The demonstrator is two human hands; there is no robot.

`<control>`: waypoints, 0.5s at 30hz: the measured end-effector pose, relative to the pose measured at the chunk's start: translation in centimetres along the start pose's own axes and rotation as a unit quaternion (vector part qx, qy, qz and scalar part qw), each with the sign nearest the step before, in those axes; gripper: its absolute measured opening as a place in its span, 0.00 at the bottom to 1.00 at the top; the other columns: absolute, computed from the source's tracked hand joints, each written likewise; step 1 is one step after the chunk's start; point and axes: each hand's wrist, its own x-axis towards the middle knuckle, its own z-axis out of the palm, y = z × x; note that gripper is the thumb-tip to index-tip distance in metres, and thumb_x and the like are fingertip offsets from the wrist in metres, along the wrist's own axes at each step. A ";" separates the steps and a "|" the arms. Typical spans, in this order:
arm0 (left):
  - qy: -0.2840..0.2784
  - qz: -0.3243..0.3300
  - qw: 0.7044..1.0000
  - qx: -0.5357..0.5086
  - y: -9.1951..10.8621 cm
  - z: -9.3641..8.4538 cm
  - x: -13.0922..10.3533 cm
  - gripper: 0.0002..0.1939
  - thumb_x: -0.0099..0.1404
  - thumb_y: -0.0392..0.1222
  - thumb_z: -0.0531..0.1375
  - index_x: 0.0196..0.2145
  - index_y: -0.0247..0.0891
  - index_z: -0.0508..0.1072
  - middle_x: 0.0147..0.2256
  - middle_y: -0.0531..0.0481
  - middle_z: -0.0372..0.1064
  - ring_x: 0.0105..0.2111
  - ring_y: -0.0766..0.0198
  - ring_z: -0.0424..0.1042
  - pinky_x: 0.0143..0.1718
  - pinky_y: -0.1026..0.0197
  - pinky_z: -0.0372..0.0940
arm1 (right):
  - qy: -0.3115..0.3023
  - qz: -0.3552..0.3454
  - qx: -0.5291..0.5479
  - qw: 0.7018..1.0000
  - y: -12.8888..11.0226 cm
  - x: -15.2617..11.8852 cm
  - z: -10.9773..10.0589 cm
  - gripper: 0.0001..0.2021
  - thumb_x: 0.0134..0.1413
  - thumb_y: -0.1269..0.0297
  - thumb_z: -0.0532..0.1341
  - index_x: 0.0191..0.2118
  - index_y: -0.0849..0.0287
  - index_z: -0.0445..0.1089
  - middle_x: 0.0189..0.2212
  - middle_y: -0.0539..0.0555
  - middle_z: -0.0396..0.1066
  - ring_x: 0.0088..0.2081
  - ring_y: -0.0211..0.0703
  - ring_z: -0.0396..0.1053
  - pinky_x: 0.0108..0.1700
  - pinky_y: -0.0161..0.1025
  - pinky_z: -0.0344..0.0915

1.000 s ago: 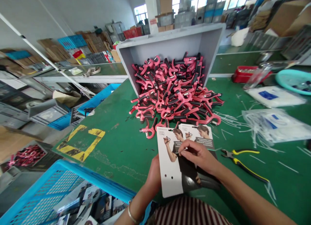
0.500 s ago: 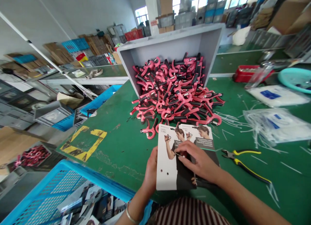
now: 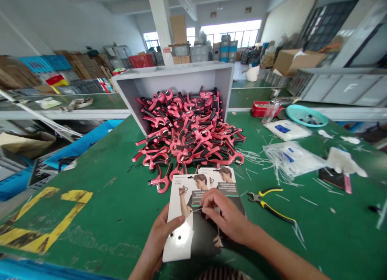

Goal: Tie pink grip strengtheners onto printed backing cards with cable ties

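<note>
Left hand (image 3: 159, 235) grips the white-and-black printed backing card (image 3: 178, 249) by its left edge in the head view, thumb pressed on the front. The card is held above the green workbench (image 3: 115, 219), in front of the pile of red-and-black hand grips (image 3: 196, 141). Right hand (image 3: 226, 215) has thumb and forefinger together on a thin pale cable tie (image 3: 196, 210) at the card's face. How far the tie passes through cannot be seen.

The tie is slender and springy, so a loose pinch could let it slip out or twist. Pulling it hard against the card might crease the board or tear it around a hole. With only the left edge gripped, the card could also swing under a sideways tug. A second printed card (image 3: 234, 176) sits just behind and could be dragged along. The right forearm lies near the yellow-and-black cutting pliers (image 3: 262, 202); a wide elbow movement might knock them.
</note>
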 end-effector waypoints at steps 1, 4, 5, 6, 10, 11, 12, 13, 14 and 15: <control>0.007 -0.001 1.000 -0.015 0.0 0.2 -0.1 0.38 0.48 0.47 0.72 0.56 0.36 0.68 0.37 0.45 0.79 0.27 0.59 0.76 0.26 0.64 0.67 | 0.022 0.014 0.009 1.000 0.4 -0.5 -1.0 0.03 0.66 0.68 0.55 0.38 0.55 0.63 0.40 0.53 0.67 0.43 0.42 0.67 0.47 0.39 0.65; 0.036 0.011 0.999 -0.034 -0.2 0.8 0.2 0.41 0.46 0.47 0.73 0.57 0.36 0.67 0.36 0.44 0.79 0.25 0.58 0.76 0.25 0.63 0.67 | 0.122 0.071 -0.024 0.990 2.8 -1.5 -4.7 0.06 0.67 0.64 0.53 0.46 0.54 0.64 0.46 0.55 0.68 0.44 0.44 0.69 0.46 0.41 0.66; 0.032 0.014 0.999 -0.031 -0.2 1.0 0.5 0.41 0.47 0.48 0.72 0.57 0.37 0.67 0.38 0.43 0.79 0.26 0.57 0.76 0.26 0.62 0.68 | 0.154 0.094 -0.059 0.982 3.9 -1.3 -6.1 0.08 0.67 0.63 0.53 0.49 0.54 0.63 0.46 0.56 0.69 0.42 0.44 0.70 0.44 0.41 0.67; 0.017 0.017 1.000 -0.016 -0.2 1.3 0.9 0.40 0.48 0.48 0.72 0.57 0.37 0.68 0.40 0.43 0.79 0.28 0.56 0.77 0.28 0.60 0.69 | 0.166 0.114 -0.115 0.973 5.1 -0.8 -7.3 0.10 0.67 0.63 0.53 0.51 0.55 0.63 0.45 0.56 0.70 0.39 0.44 0.70 0.43 0.42 0.68; -0.046 0.086 0.983 0.156 -0.2 3.0 3.0 0.28 0.56 0.50 0.67 0.52 0.35 0.74 0.46 0.42 0.77 0.41 0.49 0.77 0.42 0.54 0.70 | 0.049 0.086 -0.351 0.931 9.3 4.1 -10.7 0.11 0.63 0.68 0.54 0.49 0.59 0.67 0.46 0.59 0.72 0.46 0.49 0.69 0.50 0.45 0.64; -0.053 0.115 0.970 0.206 -0.3 3.4 3.3 0.26 0.57 0.50 0.66 0.51 0.36 0.75 0.47 0.42 0.77 0.45 0.48 0.75 0.46 0.53 0.68 | 0.016 0.076 -0.371 0.925 10.0 5.6 -11.0 0.12 0.62 0.70 0.55 0.48 0.58 0.69 0.45 0.58 0.73 0.46 0.49 0.69 0.51 0.45 0.63; -0.058 0.139 0.957 0.248 -0.3 3.7 3.6 0.25 0.59 0.50 0.65 0.52 0.37 0.74 0.49 0.43 0.76 0.48 0.47 0.74 0.50 0.52 0.66 | -0.012 0.068 -0.380 0.923 10.5 7.0 -11.1 0.12 0.60 0.72 0.56 0.47 0.57 0.71 0.43 0.57 0.74 0.46 0.49 0.70 0.51 0.44 0.63; -0.063 0.155 0.945 0.281 -0.4 3.8 3.6 0.25 0.61 0.51 0.63 0.53 0.38 0.74 0.50 0.44 0.75 0.51 0.47 0.72 0.53 0.51 0.64 | -0.033 0.062 -0.383 0.921 10.9 8.2 -11.2 0.12 0.59 0.74 0.56 0.45 0.56 0.72 0.41 0.55 0.75 0.45 0.48 0.70 0.50 0.43 0.63; -0.068 0.159 0.936 0.305 -0.4 3.8 3.6 0.25 0.62 0.51 0.62 0.54 0.39 0.73 0.51 0.44 0.75 0.52 0.47 0.71 0.54 0.51 0.63 | -0.055 0.056 -0.390 0.917 11.1 9.2 -11.2 0.12 0.58 0.75 0.57 0.44 0.56 0.73 0.39 0.55 0.75 0.44 0.48 0.70 0.49 0.42 0.63; -0.073 0.156 0.931 0.322 -0.5 3.7 3.4 0.25 0.63 0.52 0.61 0.55 0.39 0.73 0.51 0.44 0.75 0.51 0.47 0.71 0.54 0.51 0.63 | -0.074 0.049 -0.399 0.913 11.3 9.9 -11.1 0.13 0.57 0.75 0.57 0.45 0.56 0.73 0.39 0.55 0.75 0.43 0.48 0.70 0.49 0.41 0.63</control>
